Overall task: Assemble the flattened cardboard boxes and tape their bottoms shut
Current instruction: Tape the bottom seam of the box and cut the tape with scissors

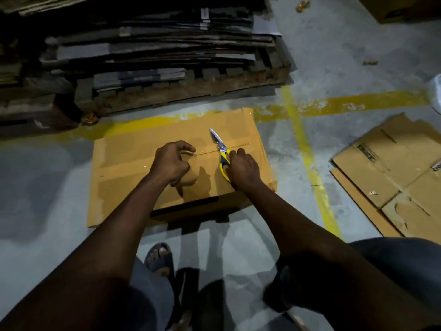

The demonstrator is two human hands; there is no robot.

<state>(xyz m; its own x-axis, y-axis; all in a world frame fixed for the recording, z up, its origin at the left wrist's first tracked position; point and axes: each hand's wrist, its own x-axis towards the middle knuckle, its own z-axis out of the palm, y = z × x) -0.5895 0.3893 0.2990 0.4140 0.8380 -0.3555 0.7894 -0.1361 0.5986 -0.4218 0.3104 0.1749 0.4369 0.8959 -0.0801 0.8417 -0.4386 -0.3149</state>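
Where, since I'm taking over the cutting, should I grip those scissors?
By the yellow handles, coming from the near side: the scissors point their blades away toward the pallet, handles toward the person, where the right hand holds them.

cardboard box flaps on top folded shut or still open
Shut: the cardboard box flaps lie flat, meeting at a centre seam with shiny clear tape running along it.
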